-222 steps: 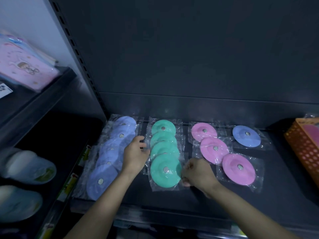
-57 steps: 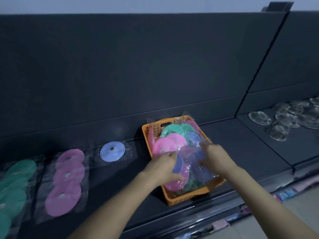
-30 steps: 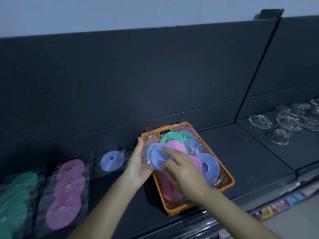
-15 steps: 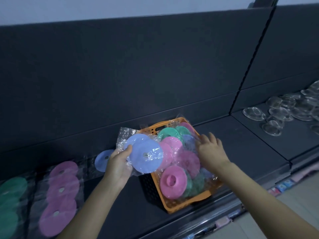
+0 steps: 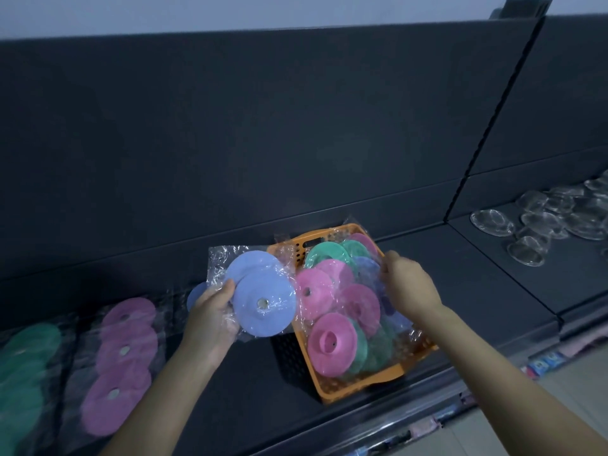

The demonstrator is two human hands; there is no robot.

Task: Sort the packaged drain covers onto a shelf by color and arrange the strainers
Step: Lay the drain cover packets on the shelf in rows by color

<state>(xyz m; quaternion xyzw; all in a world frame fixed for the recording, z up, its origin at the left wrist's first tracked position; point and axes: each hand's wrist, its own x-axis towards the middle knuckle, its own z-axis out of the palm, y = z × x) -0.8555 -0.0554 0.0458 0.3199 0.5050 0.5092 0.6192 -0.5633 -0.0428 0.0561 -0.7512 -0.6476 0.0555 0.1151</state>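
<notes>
1. On the dark shelf point(image 5: 250, 390), near its front edge, stands an orange basket point(image 5: 358, 386) with a pile point(image 5: 339, 301) of wrapped pink, green and blue covers inside.
2. The left hand point(image 5: 210, 319) grips two blue covers point(image 5: 263, 301) in clear bags, thumb on the front and fingers behind, above the shelf just left of the basket.
3. The right hand point(image 5: 411, 287) is over the far right part of the basket, with fingers bent down onto the pile. I cannot tell if they pinch anything.
4. At the left, a pink row point(image 5: 121, 350) and a green row point(image 5: 26, 357) lie flat on the shelf.
5. Clear strainers point(image 5: 543, 222) lie loosely grouped on the next section at the right.
</notes>
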